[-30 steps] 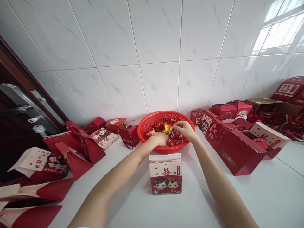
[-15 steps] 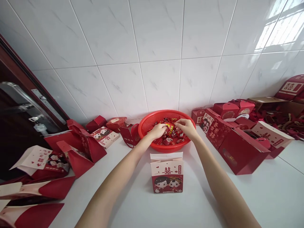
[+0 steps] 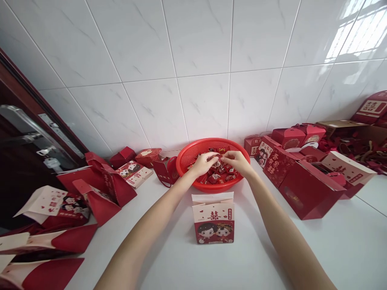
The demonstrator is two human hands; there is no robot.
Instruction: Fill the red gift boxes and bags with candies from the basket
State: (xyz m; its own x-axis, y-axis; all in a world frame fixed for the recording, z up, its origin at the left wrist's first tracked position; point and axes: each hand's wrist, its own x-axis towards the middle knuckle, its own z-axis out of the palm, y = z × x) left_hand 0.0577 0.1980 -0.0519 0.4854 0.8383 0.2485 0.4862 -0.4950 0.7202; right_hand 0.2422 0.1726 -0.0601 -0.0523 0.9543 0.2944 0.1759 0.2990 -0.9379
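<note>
A red plastic basket [image 3: 198, 186] stands against the wall, holding many small red-wrapped candies [image 3: 215, 176]. Over it, my left hand [image 3: 204, 164] reaches in from the left with thumb and fingers drawn together. My right hand [image 3: 237, 162] faces it from the other side, fingertips pinched. The two sets of fingertips nearly meet; a small reddish bit shows between them, too small to make out. In front of the basket, between my forearms, a red and cream gift box [image 3: 214, 223] with two cartoon figures stands upright with its top flaps up.
Folded red boxes [image 3: 69, 205] crowd the left side of the white table [image 3: 181, 266], near a door handle [image 3: 18, 125]. On the right stand more red boxes [image 3: 311, 189] and a cardboard carton [image 3: 341, 124] beside a heap of red ribbon-like pieces [image 3: 370, 155].
The yellow-and-red packet seen between my fingertips no longer shows there. My left hand has shifted slightly right and its thumb shows more; my right hand has hardly moved.
</note>
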